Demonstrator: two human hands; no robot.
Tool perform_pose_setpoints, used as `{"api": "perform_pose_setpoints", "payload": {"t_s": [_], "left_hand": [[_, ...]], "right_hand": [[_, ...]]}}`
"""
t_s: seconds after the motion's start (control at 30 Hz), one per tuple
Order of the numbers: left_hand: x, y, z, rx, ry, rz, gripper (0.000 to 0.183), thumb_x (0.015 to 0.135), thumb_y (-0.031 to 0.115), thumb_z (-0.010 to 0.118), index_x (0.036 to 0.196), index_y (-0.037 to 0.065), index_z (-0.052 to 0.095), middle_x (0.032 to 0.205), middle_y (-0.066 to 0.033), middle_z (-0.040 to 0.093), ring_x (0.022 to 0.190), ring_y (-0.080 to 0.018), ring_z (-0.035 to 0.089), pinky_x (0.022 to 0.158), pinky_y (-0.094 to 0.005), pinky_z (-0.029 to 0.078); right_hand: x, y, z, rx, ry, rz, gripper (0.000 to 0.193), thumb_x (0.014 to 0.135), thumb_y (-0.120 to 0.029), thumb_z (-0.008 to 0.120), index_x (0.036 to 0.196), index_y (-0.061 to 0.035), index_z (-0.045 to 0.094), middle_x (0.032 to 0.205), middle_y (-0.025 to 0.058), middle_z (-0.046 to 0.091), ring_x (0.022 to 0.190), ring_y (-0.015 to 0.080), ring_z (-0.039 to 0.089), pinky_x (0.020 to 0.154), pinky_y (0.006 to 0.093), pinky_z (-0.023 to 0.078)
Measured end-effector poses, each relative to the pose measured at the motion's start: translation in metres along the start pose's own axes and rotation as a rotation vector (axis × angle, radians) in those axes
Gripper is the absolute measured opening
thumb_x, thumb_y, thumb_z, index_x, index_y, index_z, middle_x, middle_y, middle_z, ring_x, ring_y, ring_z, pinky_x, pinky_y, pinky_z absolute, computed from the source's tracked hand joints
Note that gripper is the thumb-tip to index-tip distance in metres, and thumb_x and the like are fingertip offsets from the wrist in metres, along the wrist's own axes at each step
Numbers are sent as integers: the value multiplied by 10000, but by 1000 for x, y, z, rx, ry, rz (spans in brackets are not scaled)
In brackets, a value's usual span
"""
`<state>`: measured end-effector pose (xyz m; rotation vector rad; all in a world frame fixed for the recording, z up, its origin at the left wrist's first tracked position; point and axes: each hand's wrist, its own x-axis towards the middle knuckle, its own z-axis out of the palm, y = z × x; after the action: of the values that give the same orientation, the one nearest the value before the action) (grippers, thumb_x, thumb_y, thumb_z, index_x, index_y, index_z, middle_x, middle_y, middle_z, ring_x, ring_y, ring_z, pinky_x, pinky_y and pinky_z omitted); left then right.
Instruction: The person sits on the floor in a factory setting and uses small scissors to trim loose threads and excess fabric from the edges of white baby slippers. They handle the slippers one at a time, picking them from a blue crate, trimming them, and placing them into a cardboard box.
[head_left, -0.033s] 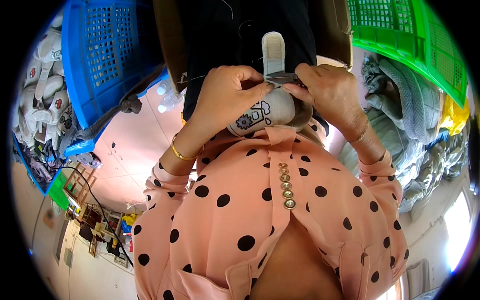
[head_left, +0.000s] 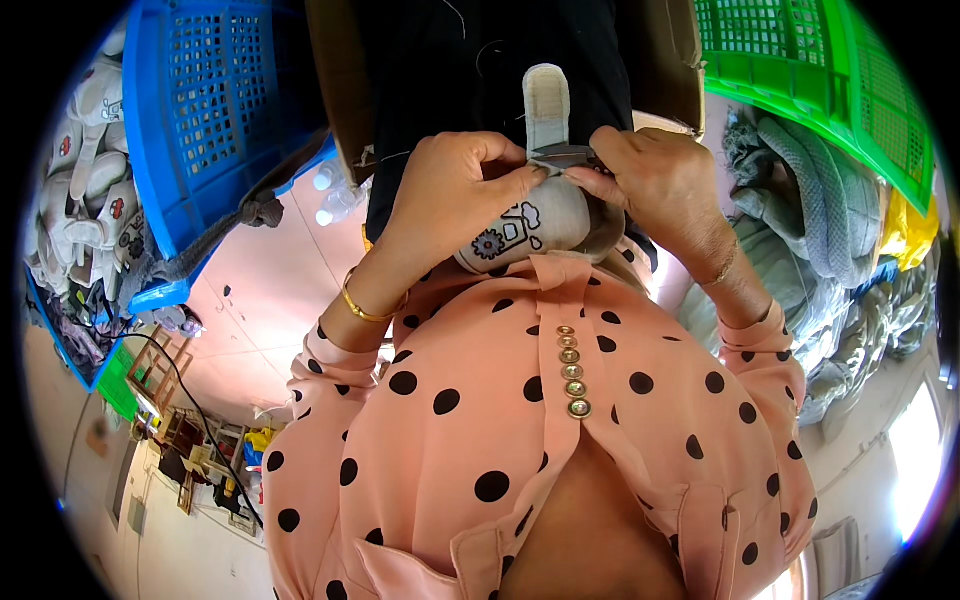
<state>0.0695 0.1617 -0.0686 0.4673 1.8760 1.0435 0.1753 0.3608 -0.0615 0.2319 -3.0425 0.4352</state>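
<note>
Over dark trousers [head_left: 430,80], close to polka-dot shirt [head_left: 460,450]: 1 pale fabric shoe [head_left: 560,213], gear-and-cloud print facing up, strap [head_left: 546,105] extending away from body. Left hand [head_left: 455,190] pinching shoe fabric near strap's base. Right hand [head_left: 665,175] closed around small metal snips [head_left: 565,157], blades pointing left. Blue crate [head_left: 150,130] at left, green crate [head_left: 800,75] at right.

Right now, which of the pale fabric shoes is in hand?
The fabric shoe with its strap extended, between the left hand and right hand; the other shoes lie heaped at far left, untouched.
</note>
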Motion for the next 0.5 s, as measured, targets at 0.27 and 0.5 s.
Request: {"api": "perform_pose_setpoints", "payload": {"t_s": [0.27, 0.5], "left_hand": [[0, -2, 1, -11, 13, 15, 200, 854, 142, 740, 954, -31, 721, 796, -58, 705, 722, -76, 622, 658, -217, 492], [-1, -3, 0, -25, 14, 27, 191, 854, 132, 741, 939, -36, 715, 790, -48, 699, 723, -61, 607, 651, -212, 485]], "right_hand": [[6, 5, -4, -95, 7, -87, 373, 798, -453, 689, 719, -137, 507, 572, -15, 490, 549, 153, 549, 513, 279, 445], [9, 7, -7, -119, 2, -108, 361, 797, -458, 680, 728, -145, 515, 581, -15, 484, 569, 153, 556, 531, 288, 453]]}}
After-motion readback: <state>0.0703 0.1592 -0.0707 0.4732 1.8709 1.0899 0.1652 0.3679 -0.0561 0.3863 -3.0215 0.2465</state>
